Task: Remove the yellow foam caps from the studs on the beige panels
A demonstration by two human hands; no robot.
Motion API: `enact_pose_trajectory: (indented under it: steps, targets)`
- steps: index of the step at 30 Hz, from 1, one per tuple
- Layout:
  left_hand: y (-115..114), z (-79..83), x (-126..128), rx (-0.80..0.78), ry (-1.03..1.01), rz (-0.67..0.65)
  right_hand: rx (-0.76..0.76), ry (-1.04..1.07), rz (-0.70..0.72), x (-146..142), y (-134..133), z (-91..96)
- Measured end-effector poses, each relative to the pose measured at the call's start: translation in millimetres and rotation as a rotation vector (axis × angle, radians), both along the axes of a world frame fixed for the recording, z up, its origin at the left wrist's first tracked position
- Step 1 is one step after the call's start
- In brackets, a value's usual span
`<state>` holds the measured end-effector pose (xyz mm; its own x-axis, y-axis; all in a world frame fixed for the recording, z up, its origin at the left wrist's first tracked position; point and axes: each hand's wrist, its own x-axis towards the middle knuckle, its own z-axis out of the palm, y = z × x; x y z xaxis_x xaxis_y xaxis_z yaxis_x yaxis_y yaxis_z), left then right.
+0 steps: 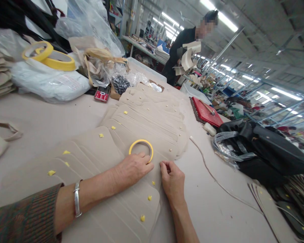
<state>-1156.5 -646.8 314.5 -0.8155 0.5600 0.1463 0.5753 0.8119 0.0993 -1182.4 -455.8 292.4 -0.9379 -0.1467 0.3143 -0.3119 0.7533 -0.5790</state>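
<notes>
"How do you read the left hand (135, 167) on your monitor?"

"I see its fingers pressed together, pinching the near rim of a yellow, ring-shaped roll of tape (141, 141). The roll is over the fanned beige panels of flat, smooth sheet (121, 202); I can't tell whether it rests on them. I'd guess it's held there to stay close to the other hand."

"And the right hand (173, 177)?"

"Curled just beside the fan's right edge, thumb and forefinger drawn together. From out here I can't tell whether they pinch anything."

"Why the stepped layout?"

"Each panel overlaps the next and leaves a strip showing, probably so every margin can be reached. Small yellow scraps (142, 218) sit on those strips. Farther up, small round metal studs (170, 150) show along staggered edges; I'd say the spacing keeps them uncovered."
</notes>
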Motion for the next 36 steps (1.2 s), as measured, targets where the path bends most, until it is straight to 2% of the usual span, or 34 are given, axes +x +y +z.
enact_pose_trajectory:
  steps: [2, 5, 8, 11, 14, 18, 23, 27, 29, 31, 34, 36]
  targets:
    - [-1, -0.2, 1, 0.003, -0.008, -0.004, 0.015, 0.019, -0.019, -1, 1, -1.6]
    - [-4, -1.5, 1, 0.034, -0.003, -0.006, -0.075, -0.054, -0.1, 2, 7, -3.8]
    - [-5, -3.2, 2, 0.059, 0.03, -0.001, -0.138, -0.073, -0.043, 7, 15, -6.8]
    - [-5, -4.5, 2, 0.054, 0.056, -0.009, -0.066, 0.042, 0.06, 11, 17, -10.0]
    - [-5, -6.6, 1, 0.047, 0.074, -0.016, 0.008, 0.125, 0.049, 9, 11, -11.2]
    - [-7, -10.5, 1, 0.062, 0.063, -0.04, 0.063, 0.13, 0.029, 2, 1, -8.1]
    - [-12, -6.1, 1, 0.083, 0.051, -0.044, 0.083, -0.003, 0.1, 5, 0, 2.5]
    - [-17, 5.3, 1, 0.192, 0.09, -0.061, 0.107, -0.208, 0.207, 19, 6, 14.9]
    - [-18, 8.3, 1, 0.279, 0.099, -0.074, 0.058, -0.263, 0.232, 25, 7, 20.0]
    - [-18, 7.8, 2, 0.363, 0.116, -0.107, -0.078, -0.231, 0.23, 29, 6, 23.9]
    - [-16, 3.4, 3, 0.429, 0.174, -0.156, -0.296, -0.069, 0.247, 31, 1, 28.8]
    - [-14, 0.6, 4, 0.438, 0.21, -0.166, -0.322, 0.042, 0.305, 32, -5, 32.2]
